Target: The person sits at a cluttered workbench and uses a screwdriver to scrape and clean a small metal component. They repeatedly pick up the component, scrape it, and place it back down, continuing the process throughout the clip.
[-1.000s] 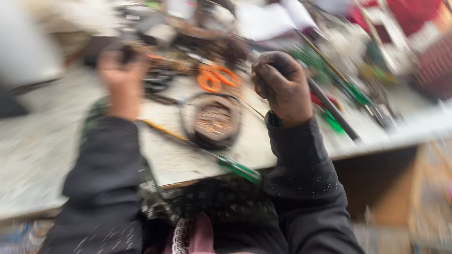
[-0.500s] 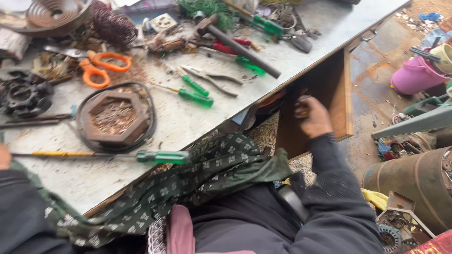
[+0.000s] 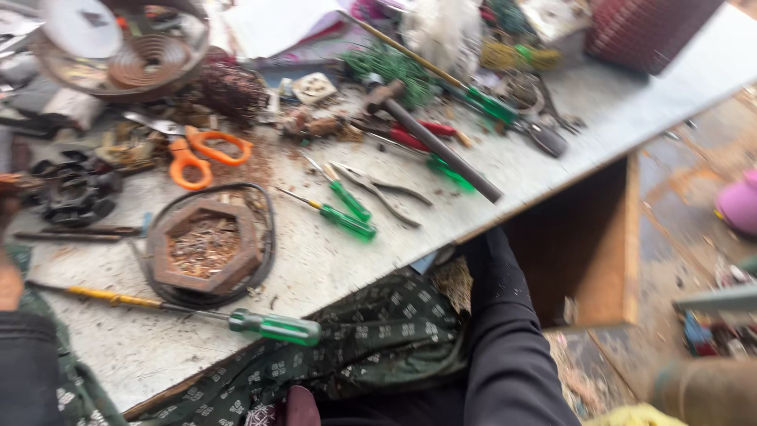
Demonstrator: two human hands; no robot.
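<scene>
1. The right arm, in a dark sleeve [image 3: 505, 339], reaches down past the front edge of the table [image 3: 599, 118]. The right hand is hidden under that edge, so whether its fingers are clenched or released cannot be told.
2. Of the left hand [image 3: 9, 272] only a sliver shows at the left border, above its dark cuff; the state of its fingers cannot be told either.
3. Nearest the left hand lies a long screwdriver [image 3: 181, 309] with a yellow shaft section and a clear green handle, lying almost level near the front edge of the table with the handle pointing right.
4. Just behind it sits a rusty hexagonal part [image 3: 203, 251] filled with metal scraps, ringed by a loop of black cable.
5. Further right lie two small green-handled screwdrivers [image 3: 347, 213] and a pair of thin pliers [image 3: 378, 189].
6. A hammer [image 3: 430, 138] with a dark handle lies slantwise above the spot where the right arm goes under.
7. Orange-handled scissors [image 3: 201, 154] lie behind the hexagonal part, and a black toothed part [image 3: 75, 189] sits to their left.
8. A patterned green cloth [image 3: 371, 339] covers the person's lap, right below the table edge.
</scene>
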